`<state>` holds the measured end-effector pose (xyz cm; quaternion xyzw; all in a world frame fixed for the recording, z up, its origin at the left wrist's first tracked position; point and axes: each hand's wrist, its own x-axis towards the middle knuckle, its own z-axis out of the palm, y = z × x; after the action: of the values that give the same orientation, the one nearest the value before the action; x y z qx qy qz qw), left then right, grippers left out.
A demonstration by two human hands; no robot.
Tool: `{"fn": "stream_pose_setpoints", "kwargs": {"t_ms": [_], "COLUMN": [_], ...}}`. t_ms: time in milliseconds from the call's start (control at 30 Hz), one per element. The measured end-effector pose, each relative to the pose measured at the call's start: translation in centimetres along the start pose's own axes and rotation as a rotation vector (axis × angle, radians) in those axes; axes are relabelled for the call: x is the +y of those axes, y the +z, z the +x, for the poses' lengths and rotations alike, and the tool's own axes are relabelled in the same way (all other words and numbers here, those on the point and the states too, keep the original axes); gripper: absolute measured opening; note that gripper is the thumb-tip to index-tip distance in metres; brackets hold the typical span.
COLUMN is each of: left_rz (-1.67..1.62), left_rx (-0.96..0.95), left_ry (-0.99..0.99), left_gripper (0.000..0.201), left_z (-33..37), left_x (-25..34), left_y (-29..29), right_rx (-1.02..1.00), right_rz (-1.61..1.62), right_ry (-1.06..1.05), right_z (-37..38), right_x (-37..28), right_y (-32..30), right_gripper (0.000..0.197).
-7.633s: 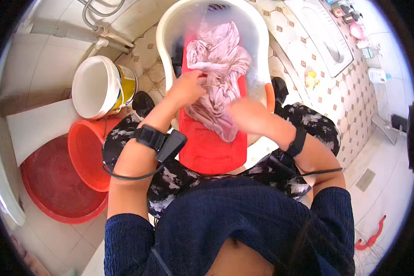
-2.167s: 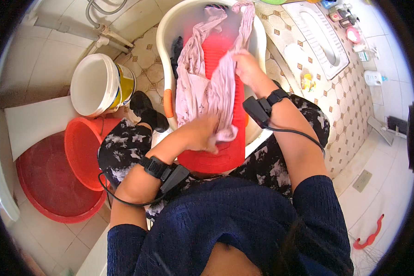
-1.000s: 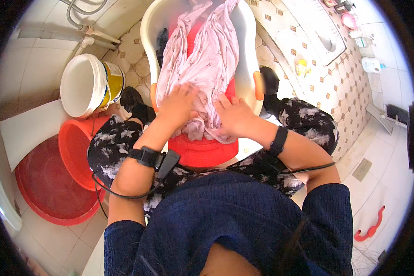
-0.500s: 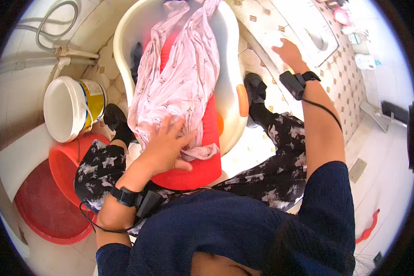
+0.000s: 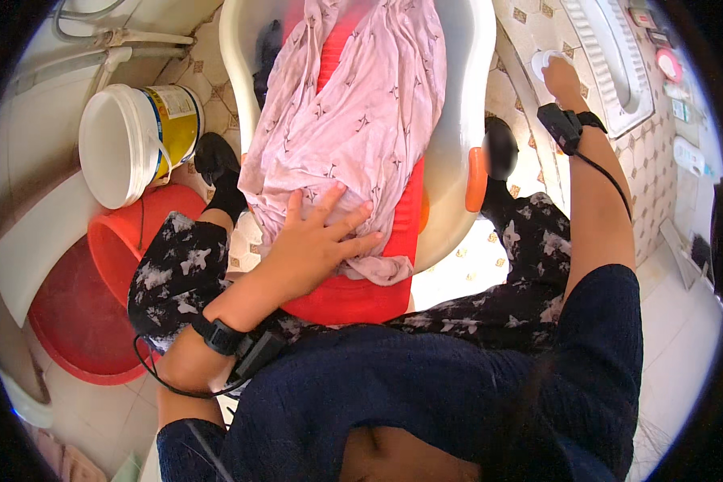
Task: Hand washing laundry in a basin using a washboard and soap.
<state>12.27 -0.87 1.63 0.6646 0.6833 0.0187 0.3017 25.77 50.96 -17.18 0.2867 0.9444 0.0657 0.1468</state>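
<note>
A wet pale pink garment (image 5: 353, 120) with small dark prints lies draped over a red ridged washboard (image 5: 353, 301). The board leans in a white oval tub (image 5: 237, 48), its near end toward my lap. My left hand (image 5: 309, 245) rests flat on the garment's near part, fingers spread and open. Off to the right, my right hand (image 5: 565, 82) reaches down to a small white round dish (image 5: 541, 58) on the tiled floor. Its fingertips are at the dish and mostly hidden, so I cannot tell what they hold.
At the left a white and yellow bucket (image 5: 112, 145) lies tipped on its side, against red basins (image 5: 88, 321). Grey pipes (image 5: 149, 37) run along the left wall. A squat toilet (image 5: 618, 64) is sunk in the floor at the far right. An orange tub handle (image 5: 475, 178) faces my right leg.
The view has shifted, so the tub sits further right in the picture. My left hand stays flat on the garment. My right hand still reaches to the white dish, its fingers now more tucked in.
</note>
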Motion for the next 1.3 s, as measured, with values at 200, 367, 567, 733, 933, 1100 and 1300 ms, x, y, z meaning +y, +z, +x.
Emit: {"fn": "stream_pose_setpoints", "kwargs": {"t_ms": [200,367,567,733,933,1100,1300], "left_rz": [-0.027,-0.088,-0.124,-0.212,-0.444,-0.620,-0.592], "left_rx": [0.140,0.291,0.214,0.269,0.100,0.027,0.052], "left_ry": [-0.110,-0.047,0.022,0.005,0.086,0.183,0.156], "left_gripper": [0.041,0.036,0.034,0.033,0.036,0.031,0.033], "left_z": [-1.3,-0.9,-2.4,-2.6,-3.4,-3.3,-3.3], "left_x": [0.1,-0.3,-1.9,-1.8,-3.0,-2.8,-3.1], "left_y": [0.0,0.1,1.1,1.2,0.7,0.9,1.5], "right_rx": [0.073,0.122,-0.135,0.245,-0.087,0.266,0.209], "right_rz": [-0.058,0.992,0.770,0.397,0.654,0.503,0.574], "right_ry": [0.078,-0.705,-1.284,-0.772,-1.285,-0.600,-0.933], "right_z": [0.3,-1.6,-13.3,-9.0,-15.7,-6.9,-13.0], "right_x": [-3.6,-10.0,-29.4,-25.8,-30.5,-25.8,-34.0], "right_y": [-7.0,-9.5,-15.4,-12.1,-13.9,-13.0,-13.1], "right_gripper": [0.028,0.030,0.008,0.014,0.011,0.013,0.015]}}
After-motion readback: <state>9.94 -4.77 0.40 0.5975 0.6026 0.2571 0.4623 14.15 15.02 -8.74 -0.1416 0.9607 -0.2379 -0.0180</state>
